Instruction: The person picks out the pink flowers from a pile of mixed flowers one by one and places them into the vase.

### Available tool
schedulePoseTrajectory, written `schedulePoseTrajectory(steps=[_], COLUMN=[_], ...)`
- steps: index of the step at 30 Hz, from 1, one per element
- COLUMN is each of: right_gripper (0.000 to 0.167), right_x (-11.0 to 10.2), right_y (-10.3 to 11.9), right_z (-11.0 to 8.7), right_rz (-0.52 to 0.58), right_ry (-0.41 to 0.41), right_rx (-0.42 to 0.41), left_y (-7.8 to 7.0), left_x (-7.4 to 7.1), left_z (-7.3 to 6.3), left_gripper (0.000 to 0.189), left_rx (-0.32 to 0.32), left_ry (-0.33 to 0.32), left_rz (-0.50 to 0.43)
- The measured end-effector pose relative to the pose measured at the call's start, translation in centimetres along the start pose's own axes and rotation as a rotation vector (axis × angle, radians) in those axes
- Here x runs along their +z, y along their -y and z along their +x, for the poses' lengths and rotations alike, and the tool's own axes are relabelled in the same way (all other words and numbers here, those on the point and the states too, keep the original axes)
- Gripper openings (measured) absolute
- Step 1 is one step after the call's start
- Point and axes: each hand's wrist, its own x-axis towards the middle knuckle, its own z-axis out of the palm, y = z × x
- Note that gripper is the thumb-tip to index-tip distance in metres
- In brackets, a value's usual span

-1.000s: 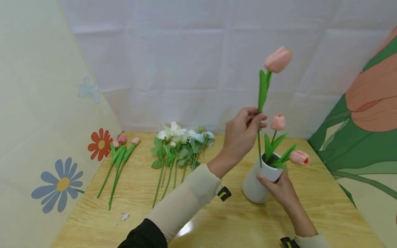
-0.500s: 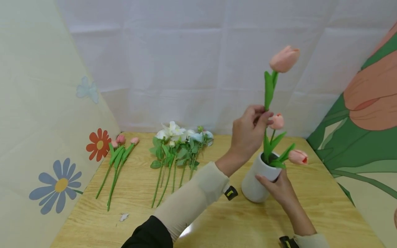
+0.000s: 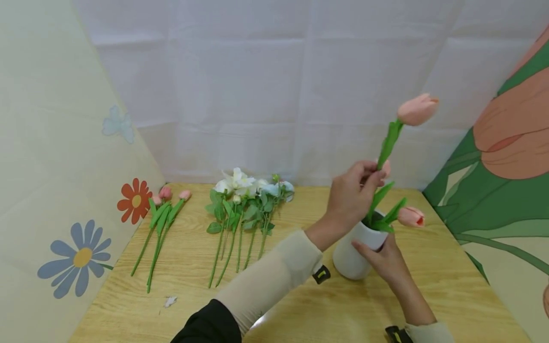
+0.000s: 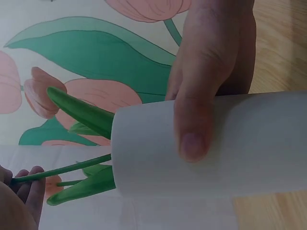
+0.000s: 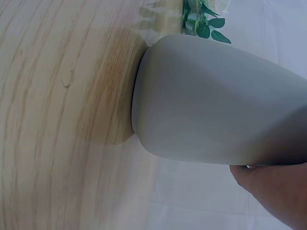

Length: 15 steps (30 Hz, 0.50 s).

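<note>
We judged that setting the pink tulip [image 3: 418, 110] into the white vase [image 3: 351, 257] would go best slowly, the stem [image 4: 76, 166] guided down past the leaves [image 3: 382, 195] (those broad green blades could easily snag) and the bloom kept off the two tulips [image 3: 411, 217] leaning from the vase. A steady vase, we thought, would matter as much as good aim. The left hand [image 3: 349, 197], right of centre in the frame, had a narrow pinch on the stem just under the held flower's own leaves, its bloom tilting toward the upper right. That stem ran to the vase's mouth and seemed to enter; we could not see its tip. The right hand [image 3: 388, 259], at the lower right, gripped the vase near its top, thumb across its side, the base on the table [image 3: 321, 309].
</note>
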Motion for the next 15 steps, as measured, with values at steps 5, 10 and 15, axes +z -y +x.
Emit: schedulePoseTrajectory(steps=[5,10,15], right_gripper=[0.067,0.069,0.07], right_x=[0.0,0.0,0.0], right_y=[-0.2,-0.3,-0.3], right_z=[0.0,0.0,0.1], right_rz=[0.016,0.03,0.039], right_ry=[0.009,0.01,0.008], right_rx=[-0.046,-0.066,-0.081], left_y=[0.4,1.0,1.4], left_x=[0.6,1.0,1.5], left_z=[-0.4,-1.0,-1.5], left_gripper=[0.017,0.012,0.014], left_rx=[-0.029,-0.052,-0.033], left_ry=[0.069,0.111,0.148], left_rz=[0.038,0.128,0.157])
